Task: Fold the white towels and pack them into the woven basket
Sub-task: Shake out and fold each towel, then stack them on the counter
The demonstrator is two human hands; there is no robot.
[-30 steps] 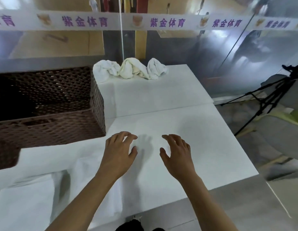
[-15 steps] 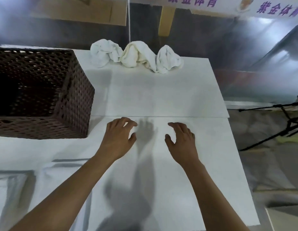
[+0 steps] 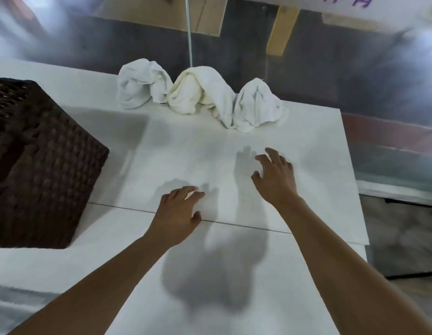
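While both hands — left (image 3: 178,211), right (image 3: 274,176) — hover loose and empty short of the towels (image 3: 200,93), grab one only, clear of the basket (image 3: 48,165) — then spread flat.

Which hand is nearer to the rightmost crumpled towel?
Right. The right hand reaches over the table just in front of the rightmost towel, not touching it. The left hand is farther back and to the left.

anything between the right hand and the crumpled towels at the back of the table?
Nothing lies there. In the head view, only bare white tabletop, with the hand's shadow on it, separates the right hand from the three crumpled white towels.
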